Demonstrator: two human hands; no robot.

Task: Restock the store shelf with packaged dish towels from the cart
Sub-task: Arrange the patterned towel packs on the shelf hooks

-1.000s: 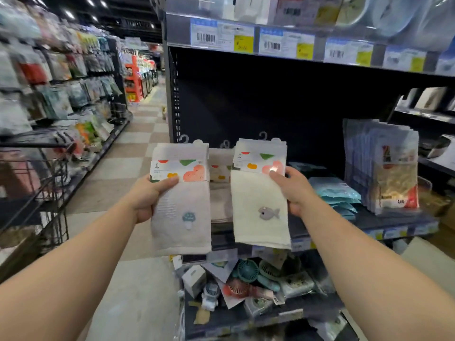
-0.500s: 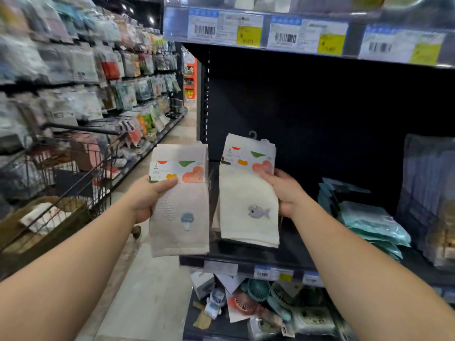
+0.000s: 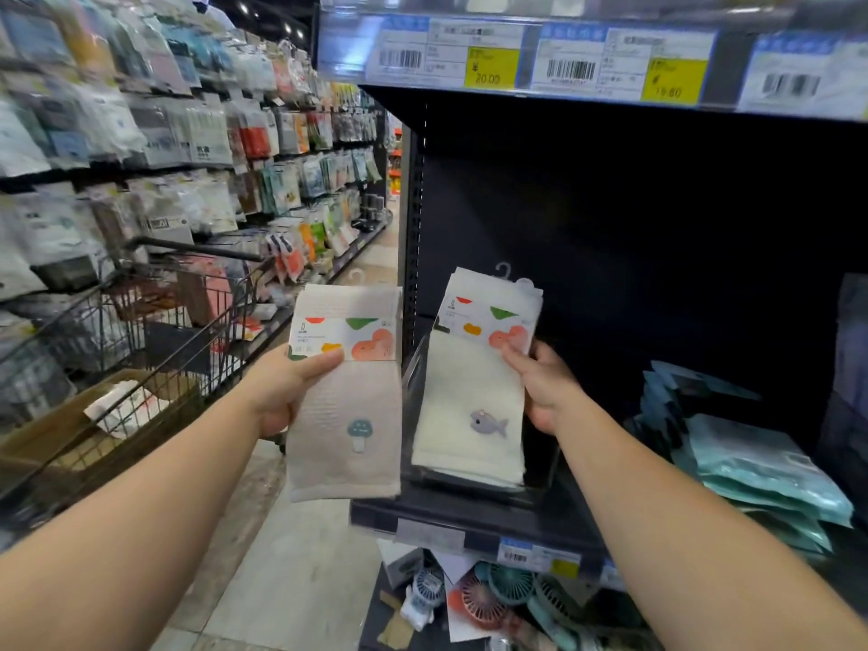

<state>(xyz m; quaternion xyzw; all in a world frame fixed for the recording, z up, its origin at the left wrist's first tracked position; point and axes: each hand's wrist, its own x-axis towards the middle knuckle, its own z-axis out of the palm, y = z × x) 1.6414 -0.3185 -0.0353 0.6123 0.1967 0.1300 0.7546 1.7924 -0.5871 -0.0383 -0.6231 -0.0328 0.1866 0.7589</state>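
1. Wire cart point(image 3: 141, 321) at left in the aisle, carrying a brown cardboard box point(image 3: 70, 429) with a white packet point(image 3: 117, 406) lying in it; pink goods further back in the basket, too blurred to tell apart.
2. Dark shelf point(image 3: 469, 514) ahead, holding a clear plastic bin point(image 3: 413, 364) at its left end and a stack of teal packets point(image 3: 761, 476) at right, well apart from the bin.
3. Lower shelf crowded with small fans point(image 3: 507, 589) and boxes.
4. Left grip: left hand point(image 3: 282, 392) curled round the edge of a beige mushroom towel point(image 3: 347, 401), thumb pressed on its printed paper band, towel held upright in the air left of the shelf post.
5. Right grip: right hand point(image 3: 545, 387) pinching the right edge of a cream fish towel point(image 3: 474, 392), thumb at the paper band; towel tilted slightly left, its lower part inside the clear bin.
6. Compared with half a second before: fish towel now lower and further into the shelf, within the bin rather than in front of it; mushroom towel in much the same pose; view swung left, more of the cart showing.
7. Price labels point(image 3: 488, 63) along the upper shelf edge.
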